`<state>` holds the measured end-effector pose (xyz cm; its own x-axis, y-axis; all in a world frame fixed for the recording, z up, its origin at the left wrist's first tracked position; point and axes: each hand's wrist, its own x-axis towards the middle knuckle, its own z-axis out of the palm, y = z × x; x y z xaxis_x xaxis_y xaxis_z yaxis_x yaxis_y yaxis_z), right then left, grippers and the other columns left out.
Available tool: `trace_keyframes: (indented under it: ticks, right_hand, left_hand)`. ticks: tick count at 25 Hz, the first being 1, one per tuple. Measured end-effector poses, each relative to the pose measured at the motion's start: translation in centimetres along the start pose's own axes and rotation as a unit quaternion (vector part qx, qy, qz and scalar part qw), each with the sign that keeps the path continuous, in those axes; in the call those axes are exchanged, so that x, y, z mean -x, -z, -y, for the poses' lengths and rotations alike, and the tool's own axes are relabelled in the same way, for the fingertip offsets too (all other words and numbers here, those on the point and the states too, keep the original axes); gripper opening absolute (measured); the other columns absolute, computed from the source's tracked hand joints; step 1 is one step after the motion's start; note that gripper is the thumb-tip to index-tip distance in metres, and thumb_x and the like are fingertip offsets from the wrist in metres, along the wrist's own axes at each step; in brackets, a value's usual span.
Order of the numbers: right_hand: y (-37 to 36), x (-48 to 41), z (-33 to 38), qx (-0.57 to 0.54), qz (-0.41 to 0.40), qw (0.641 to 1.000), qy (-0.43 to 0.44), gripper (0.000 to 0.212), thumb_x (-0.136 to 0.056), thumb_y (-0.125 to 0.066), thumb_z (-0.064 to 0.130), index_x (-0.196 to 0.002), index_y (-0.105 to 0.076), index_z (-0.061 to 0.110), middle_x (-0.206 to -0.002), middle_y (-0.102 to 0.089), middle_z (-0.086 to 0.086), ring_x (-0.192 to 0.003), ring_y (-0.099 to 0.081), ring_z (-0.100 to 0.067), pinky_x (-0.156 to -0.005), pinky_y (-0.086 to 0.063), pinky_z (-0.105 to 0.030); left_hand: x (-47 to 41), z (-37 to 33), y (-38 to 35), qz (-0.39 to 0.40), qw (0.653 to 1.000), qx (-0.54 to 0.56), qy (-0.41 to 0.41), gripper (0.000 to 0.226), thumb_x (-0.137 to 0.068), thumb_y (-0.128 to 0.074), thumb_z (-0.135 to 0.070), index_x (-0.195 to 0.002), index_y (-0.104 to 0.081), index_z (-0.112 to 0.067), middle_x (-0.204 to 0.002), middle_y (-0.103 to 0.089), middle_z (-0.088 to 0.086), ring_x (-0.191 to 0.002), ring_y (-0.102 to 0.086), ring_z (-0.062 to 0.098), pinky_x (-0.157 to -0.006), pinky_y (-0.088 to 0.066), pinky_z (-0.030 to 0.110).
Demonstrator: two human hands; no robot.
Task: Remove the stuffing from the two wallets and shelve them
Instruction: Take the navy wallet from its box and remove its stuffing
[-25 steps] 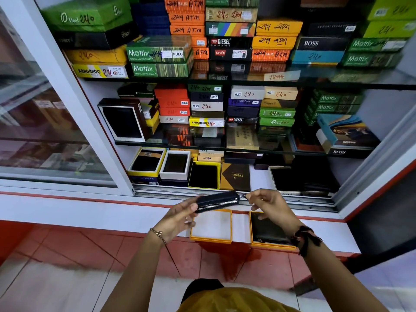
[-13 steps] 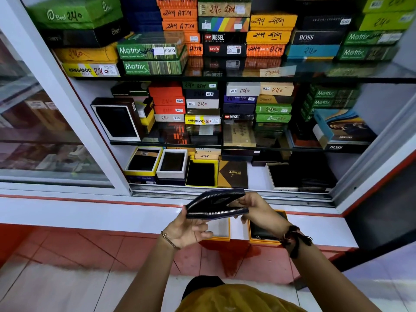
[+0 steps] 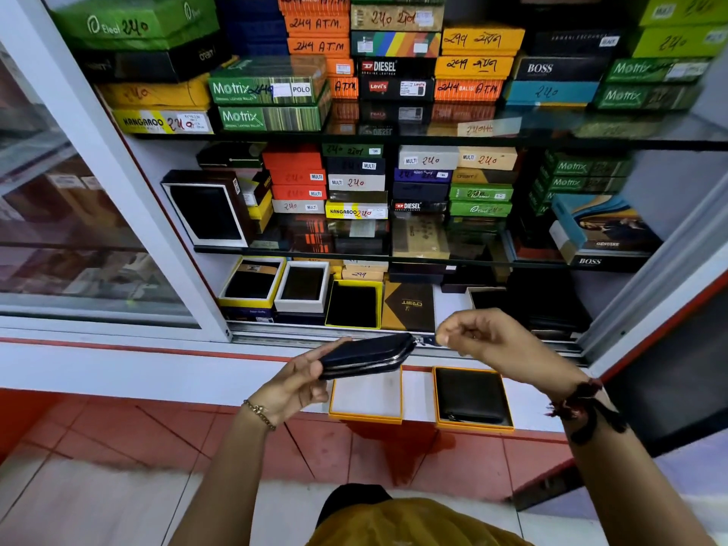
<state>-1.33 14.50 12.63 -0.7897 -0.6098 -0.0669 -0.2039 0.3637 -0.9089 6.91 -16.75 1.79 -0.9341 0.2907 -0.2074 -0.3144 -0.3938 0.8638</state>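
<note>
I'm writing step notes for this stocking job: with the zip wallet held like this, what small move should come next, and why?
Probably draw the zipper further round. The left hand holds the zip wallet flat above the empty orange-rimmed box, and the right hand pinches its zipper pull at the corner. The wallet looks barely parted, so no stuffing is reachable.

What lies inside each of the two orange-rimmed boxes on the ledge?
The right orange box holds a black wallet. The left orange box shows a bare white base; its far edge is hidden behind the held wallet.
</note>
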Motion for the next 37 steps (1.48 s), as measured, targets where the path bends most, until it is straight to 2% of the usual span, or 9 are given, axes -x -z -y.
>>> trace_keyframes:
  ticks: [2, 6, 10, 17, 20, 24, 29, 32, 37]
  right_hand:
    - [-1.4, -0.2, 0.1, 0.026, 0.002, 1.000, 0.002, 0.010, -0.095, -0.067, 0.022, -0.090, -0.076, 0.021, -0.081, -0.072, 0.003, -0.073, -0.061, -0.012, -0.073, -0.050, -0.031]
    - [-7.9, -1.3, -0.2, 0.082, -0.010, 0.996, 0.023, 0.014, -0.096, -0.064, 0.023, -0.091, -0.077, 0.022, -0.082, -0.071, 0.008, -0.055, -0.057, -0.004, -0.056, -0.041, -0.018]
    - [-11.8, -2.0, -1.0, 0.138, -0.005, 0.990, 0.037, 0.016, -0.097, -0.061, 0.027, -0.099, -0.075, 0.020, -0.085, -0.068, 0.013, -0.061, -0.057, 0.013, -0.054, -0.038, -0.010]
    - [-11.7, -3.4, -5.5, 0.258, -0.020, 0.966, 0.001, 0.013, -0.094, -0.063, 0.039, -0.094, -0.073, 0.032, -0.097, -0.066, 0.011, -0.086, -0.064, -0.008, -0.073, -0.053, -0.027]
    - [-12.8, -4.0, -7.2, 0.273, -0.023, 0.962, -0.013, 0.012, -0.094, -0.062, 0.036, -0.095, -0.073, 0.031, -0.103, -0.072, 0.009, -0.094, -0.068, -0.014, -0.079, -0.057, -0.034]
    - [-14.2, -4.7, -8.6, 0.323, 0.007, 0.946, -0.021, 0.015, -0.095, -0.060, 0.030, -0.100, -0.075, 0.029, -0.109, -0.073, 0.007, -0.099, -0.068, -0.017, -0.079, -0.056, -0.033]
    - [-13.1, -4.4, -10.9, 0.292, -0.102, 0.940, -0.142, 0.020, -0.096, -0.058, 0.029, -0.111, -0.065, 0.017, -0.118, -0.061, -0.004, -0.102, -0.067, -0.028, -0.078, -0.054, -0.036]
    - [-13.0, -4.5, -12.1, 0.257, -0.051, 0.929, -0.259, 0.040, -0.097, -0.056, 0.039, -0.115, -0.064, 0.004, -0.116, -0.069, -0.014, -0.104, -0.069, -0.034, -0.082, -0.054, -0.037]
    - [-12.3, -3.7, -11.8, 0.127, -0.099, 0.954, -0.252, 0.043, -0.084, -0.072, 0.048, -0.101, -0.067, 0.009, -0.097, -0.076, -0.014, -0.086, -0.073, -0.031, -0.077, -0.062, -0.042]
  left_hand:
    - [0.0, -0.4, 0.0, -0.073, 0.994, -0.080, -0.024, 0.094, -0.054, -0.087, -0.056, -0.136, -0.052, -0.027, -0.094, -0.067, -0.005, -0.048, -0.043, 0.005, -0.053, -0.044, 0.016]
    - [-0.7, -0.2, -1.2, -0.185, 0.957, -0.220, -0.042, 0.071, -0.067, -0.077, -0.049, -0.133, -0.054, -0.035, -0.137, -0.061, -0.007, -0.058, -0.057, 0.007, -0.050, -0.044, 0.015]
    - [-1.5, 1.8, -2.0, -0.180, 0.944, -0.272, -0.041, 0.049, -0.088, -0.066, -0.012, -0.134, -0.051, -0.021, -0.128, -0.058, -0.004, -0.121, -0.056, 0.014, -0.065, -0.050, 0.008]
    - [-1.5, 4.4, 2.8, -0.171, 0.858, -0.481, 0.056, 0.087, -0.051, -0.057, -0.089, -0.130, -0.047, -0.054, -0.141, -0.046, -0.003, -0.122, -0.047, 0.016, -0.099, -0.047, 0.032]
    - [-1.8, 5.3, 3.9, -0.163, 0.801, -0.568, 0.098, 0.080, -0.052, -0.046, -0.095, -0.127, -0.036, -0.069, -0.147, -0.039, -0.008, -0.131, -0.042, 0.020, -0.108, -0.037, 0.048]
    - [-1.7, 5.1, 2.3, -0.163, 0.724, -0.658, 0.127, 0.077, -0.070, -0.050, -0.073, -0.142, -0.036, -0.049, -0.142, -0.044, -0.004, -0.132, -0.040, 0.023, -0.104, -0.032, 0.044]
    - [-2.0, 6.8, 1.6, -0.220, 0.800, -0.544, 0.131, 0.074, -0.077, -0.062, -0.052, -0.143, -0.041, -0.024, -0.140, -0.055, -0.002, -0.129, -0.049, 0.028, -0.104, -0.043, 0.046]
    - [-3.0, 7.0, 0.7, -0.245, 0.825, -0.493, 0.128, 0.045, -0.089, -0.057, -0.041, -0.126, -0.057, -0.016, -0.121, -0.066, 0.013, -0.112, -0.063, 0.031, -0.096, -0.052, 0.046]
    - [-2.7, 5.8, -1.4, -0.312, 0.874, -0.356, 0.107, 0.040, -0.090, -0.064, -0.025, -0.125, -0.050, -0.013, -0.117, -0.064, 0.012, -0.095, -0.068, 0.029, -0.085, -0.058, 0.040]
